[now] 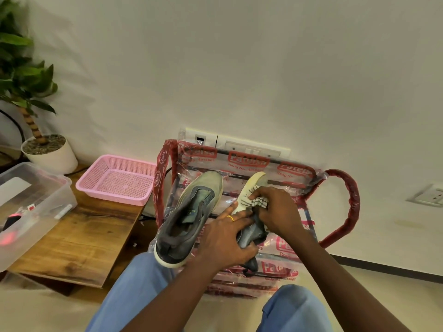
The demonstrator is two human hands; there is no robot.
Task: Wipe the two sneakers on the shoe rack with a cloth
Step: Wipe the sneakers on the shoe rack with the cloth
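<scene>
While my left hand (223, 238) is curled round the heel end of the grey fabric sneaker with the cream rubber sole (254, 183), holding it tipped on its side over the shoe rack wrapped in crinkled clear plastic with red print (345, 185), my right hand (278, 207) pinches the small white cloth with dark checks (261, 202) against that sole, about midway along. I cannot tell whether the heel rests on the rack or hangs free.

The shoe's long axis runs almost straight away from me, heel close, toe toward the wall. The uncovered stretch of sole lies beyond my right hand, the nearer hand to the toe, so I judge the next stroke goes outward along that line while the left hand braces.

The sole looks smooth and firm, crossed by dark crack-like lines. The cloth is soft and bunched, so it should follow the curve. The plastic wrap is probably slippery underneath.

The second sneaker, grey with a pale olive toe and white sole (191, 212), sits upright on the rack just left of my hands, heel toward me.
</scene>
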